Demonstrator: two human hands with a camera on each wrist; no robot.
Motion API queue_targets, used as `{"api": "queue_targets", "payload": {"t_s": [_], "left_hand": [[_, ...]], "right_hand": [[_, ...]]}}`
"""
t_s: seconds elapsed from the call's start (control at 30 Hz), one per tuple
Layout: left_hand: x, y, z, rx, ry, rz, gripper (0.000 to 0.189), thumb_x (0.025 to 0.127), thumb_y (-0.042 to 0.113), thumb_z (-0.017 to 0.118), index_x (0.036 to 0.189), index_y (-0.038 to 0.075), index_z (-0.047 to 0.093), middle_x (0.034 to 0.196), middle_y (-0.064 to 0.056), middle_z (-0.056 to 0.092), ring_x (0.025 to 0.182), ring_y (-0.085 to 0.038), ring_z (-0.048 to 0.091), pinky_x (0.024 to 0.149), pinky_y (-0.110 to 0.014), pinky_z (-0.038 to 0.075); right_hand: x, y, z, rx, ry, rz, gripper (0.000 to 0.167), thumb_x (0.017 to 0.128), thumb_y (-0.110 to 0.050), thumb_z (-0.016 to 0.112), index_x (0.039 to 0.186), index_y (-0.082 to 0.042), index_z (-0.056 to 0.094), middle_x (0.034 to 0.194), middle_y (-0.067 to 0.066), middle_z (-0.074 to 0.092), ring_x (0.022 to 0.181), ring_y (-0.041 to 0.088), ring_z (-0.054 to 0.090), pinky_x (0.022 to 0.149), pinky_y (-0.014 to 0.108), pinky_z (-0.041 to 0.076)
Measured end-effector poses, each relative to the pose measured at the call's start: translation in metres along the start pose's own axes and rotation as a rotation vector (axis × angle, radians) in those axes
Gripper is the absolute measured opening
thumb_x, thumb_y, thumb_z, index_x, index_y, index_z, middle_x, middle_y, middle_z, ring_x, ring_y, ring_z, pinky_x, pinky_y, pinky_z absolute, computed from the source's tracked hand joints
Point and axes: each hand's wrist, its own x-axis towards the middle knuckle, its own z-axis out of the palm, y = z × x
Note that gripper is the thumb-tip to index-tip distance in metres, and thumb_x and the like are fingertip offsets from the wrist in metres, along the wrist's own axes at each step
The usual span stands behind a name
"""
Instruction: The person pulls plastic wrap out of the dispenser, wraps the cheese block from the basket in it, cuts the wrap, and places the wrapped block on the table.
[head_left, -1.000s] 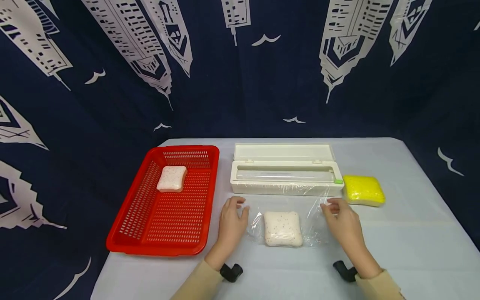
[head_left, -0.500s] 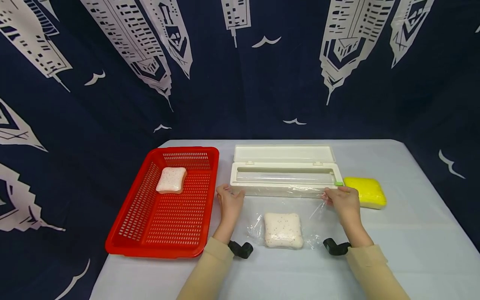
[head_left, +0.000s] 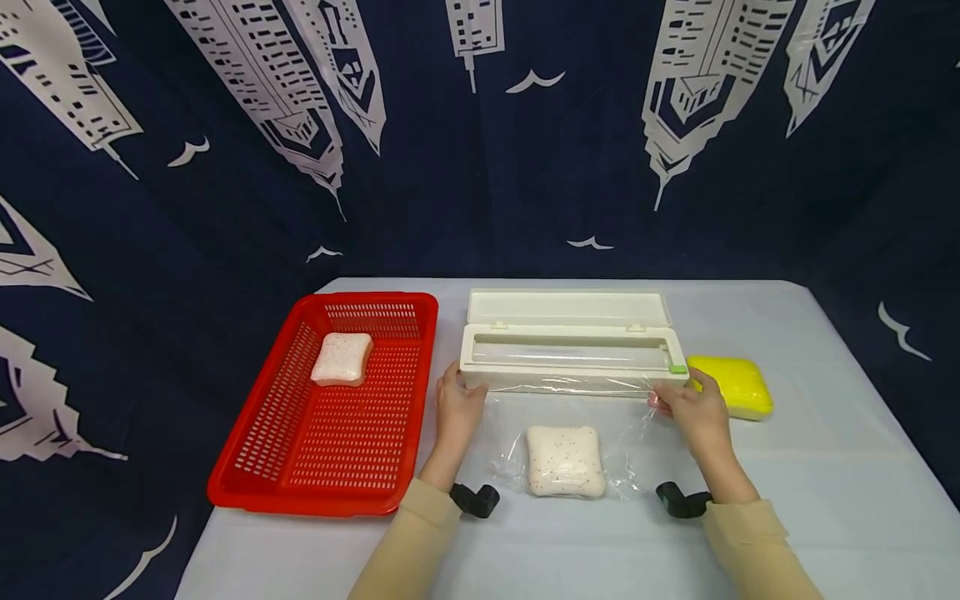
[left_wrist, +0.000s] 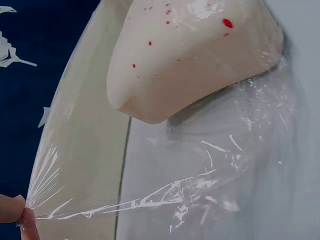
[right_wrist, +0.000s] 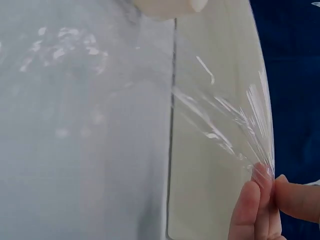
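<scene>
My left hand (head_left: 459, 408) pinches a corner of clear cling film (left_wrist: 165, 200) by the front left corner of the white film dispenser box (head_left: 555, 382). At the box's front right corner, my right hand (head_left: 696, 410) pinches the film too. In both wrist views the film creases where thumb and fingers meet. A cream-coloured, red-speckled square block (head_left: 566, 462), puffy like a bread slice, lies between the hands with film spread around it. The left wrist view shows this block (left_wrist: 195, 55) close up. The dispenser's lid is raised, and a film roll (head_left: 573, 355) shows inside.
A red perforated basket (head_left: 322, 498) stands on the left, holding a similar pale speckled block (head_left: 342, 359). Beyond my right hand is a yellow block (head_left: 729, 387), close beside the dispenser. Everything sits on a white-covered table (head_left: 840, 500) before a dark blue printed cloth.
Both hands have moved away from beside the speckled block to the dispenser's front corners, where they now pinch the film. The block and basket have stayed put.
</scene>
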Motion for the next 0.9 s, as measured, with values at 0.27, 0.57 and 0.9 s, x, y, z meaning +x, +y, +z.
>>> {"api": "queue_targets", "payload": {"t_s": [0.27, 0.57, 0.9], "left_hand": [[-0.001, 0.009, -0.007, -0.028, -0.075, -0.025, 0.060, 0.080, 0.000, 0.072, 0.134, -0.012, 0.050, 0.128, -0.033, 0.053, 0.091, -0.036, 0.064, 0.088, -0.048, 0.053], [-0.003, 0.012, -0.016, 0.004, -0.168, -0.063, 0.069, 0.079, -0.001, 0.070, 0.141, -0.012, 0.042, 0.142, -0.034, 0.046, 0.134, -0.047, 0.043, 0.110, -0.057, 0.036], [-0.003, 0.008, -0.020, -0.028, -0.228, -0.103, 0.079, 0.075, 0.002, 0.064, 0.148, -0.008, 0.034, 0.151, -0.027, 0.039, 0.136, -0.040, 0.042, 0.108, -0.055, 0.039]], "right_hand": [[0.003, -0.002, -0.013, 0.102, -0.182, -0.014, 0.085, 0.099, -0.023, 0.059, 0.154, 0.006, 0.001, 0.078, -0.018, 0.065, 0.070, -0.004, 0.065, 0.069, 0.013, 0.054], [0.004, 0.000, -0.025, 0.057, -0.342, -0.103, 0.085, 0.100, -0.018, 0.057, 0.154, 0.006, -0.004, 0.084, -0.013, 0.068, 0.073, 0.000, 0.064, 0.072, 0.016, 0.054], [0.008, 0.007, -0.043, 0.165, -0.558, -0.145, 0.096, 0.100, -0.014, 0.056, 0.150, -0.001, -0.025, 0.090, -0.009, 0.070, 0.082, 0.004, 0.067, 0.079, 0.018, 0.056]]}}
